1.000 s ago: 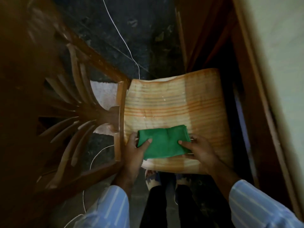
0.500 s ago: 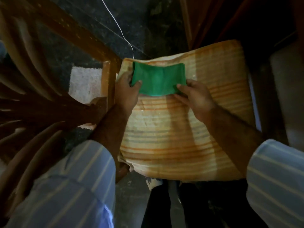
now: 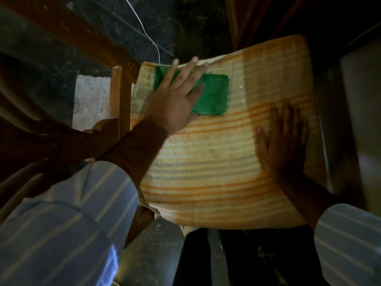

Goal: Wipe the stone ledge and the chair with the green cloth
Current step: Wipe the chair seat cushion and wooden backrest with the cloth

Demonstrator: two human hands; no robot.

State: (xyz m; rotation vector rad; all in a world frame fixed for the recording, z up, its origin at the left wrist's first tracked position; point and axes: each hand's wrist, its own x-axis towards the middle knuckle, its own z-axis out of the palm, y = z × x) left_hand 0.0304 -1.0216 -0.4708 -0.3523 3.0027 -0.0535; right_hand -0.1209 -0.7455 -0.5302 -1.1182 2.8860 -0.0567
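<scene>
Upper centre of frame, I am watching the left hand [image 3: 175, 104] pressing the green cloth [image 3: 212, 96] flat, fingers spread, at the chair [image 3: 206, 172] seat's far edge | right hand [image 3: 282, 141] now letting go, splayed, bracing the seat right of centre | wiping one-handed; open seat lying below the cloth, wooden frame [image 3: 119, 96] crowding left.

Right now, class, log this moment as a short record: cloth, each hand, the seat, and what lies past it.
cloth: green cloth, folded, flat on the far left part of the seat
left hand: open, palm pressing the cloth
right hand: flat on the bare cushion, off the cloth
seat: striped orange cushion on a wooden chair frame
beyond: dark stone floor, thin white cord
</scene>
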